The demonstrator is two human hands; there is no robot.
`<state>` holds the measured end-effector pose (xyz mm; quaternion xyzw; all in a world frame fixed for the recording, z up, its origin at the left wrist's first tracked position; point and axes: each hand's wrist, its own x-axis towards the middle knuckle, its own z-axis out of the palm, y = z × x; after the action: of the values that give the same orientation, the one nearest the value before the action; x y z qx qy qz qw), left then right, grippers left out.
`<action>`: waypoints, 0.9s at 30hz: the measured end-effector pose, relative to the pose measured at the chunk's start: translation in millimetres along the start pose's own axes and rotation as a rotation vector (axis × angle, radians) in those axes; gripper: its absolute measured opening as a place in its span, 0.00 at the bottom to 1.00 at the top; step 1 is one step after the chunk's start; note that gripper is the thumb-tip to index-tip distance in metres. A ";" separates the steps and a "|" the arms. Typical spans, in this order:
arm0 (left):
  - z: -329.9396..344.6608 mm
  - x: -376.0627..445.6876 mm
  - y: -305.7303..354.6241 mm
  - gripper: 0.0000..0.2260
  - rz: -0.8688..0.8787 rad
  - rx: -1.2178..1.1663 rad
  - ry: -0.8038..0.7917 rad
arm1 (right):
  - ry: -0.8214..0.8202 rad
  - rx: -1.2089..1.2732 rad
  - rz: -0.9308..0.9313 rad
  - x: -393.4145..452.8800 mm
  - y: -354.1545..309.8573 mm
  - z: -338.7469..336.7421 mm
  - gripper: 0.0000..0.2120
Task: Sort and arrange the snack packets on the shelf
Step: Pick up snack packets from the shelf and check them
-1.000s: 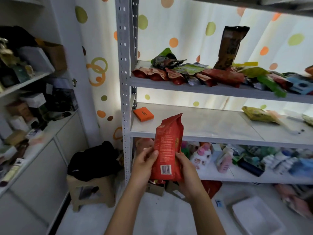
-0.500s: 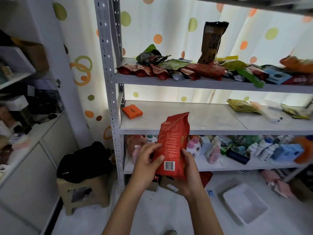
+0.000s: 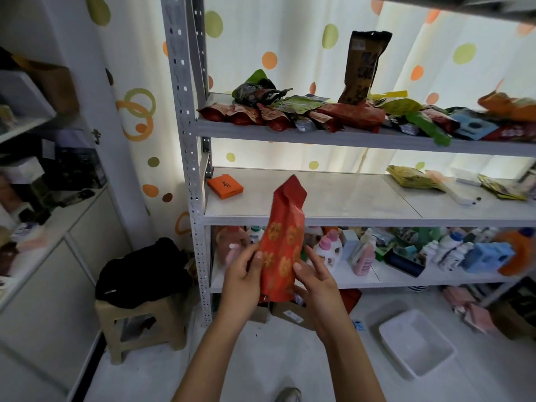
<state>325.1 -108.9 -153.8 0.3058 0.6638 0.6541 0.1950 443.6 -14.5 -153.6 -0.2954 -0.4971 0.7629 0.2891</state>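
Red packet point(image 3: 282, 245) upright, gripped by left hand point(image 3: 242, 278) and right hand point(image 3: 317, 282), below shelf edge point(image 3: 368, 221).

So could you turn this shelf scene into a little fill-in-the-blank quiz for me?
1. Both hands, left hand and right hand, hold a tall ____ snack packet upright.
2. The small orange box lies on the ____ shelf.
3. One dark brown packet stands ____ on the top shelf among packets lying flat.
4. A black bag rests on a beige ____.

Missing words: red; middle; upright; stool
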 end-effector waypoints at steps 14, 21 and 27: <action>-34.9 17.8 11.6 0.08 -0.062 -0.139 0.222 | 0.022 -0.038 -0.030 22.7 -12.1 33.5 0.04; -45.2 52.3 59.9 0.08 -0.008 -0.246 -0.017 | 0.079 -0.120 -0.236 61.9 -57.2 53.5 0.07; -38.7 121.0 108.4 0.09 0.143 -0.168 -0.039 | 0.105 -0.242 -0.366 112.8 -127.4 75.4 0.09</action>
<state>226.8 -62.5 -26.9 0.3477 0.5789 0.7138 0.1856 332.5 67.2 -28.6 -0.2724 -0.6147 0.6160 0.4105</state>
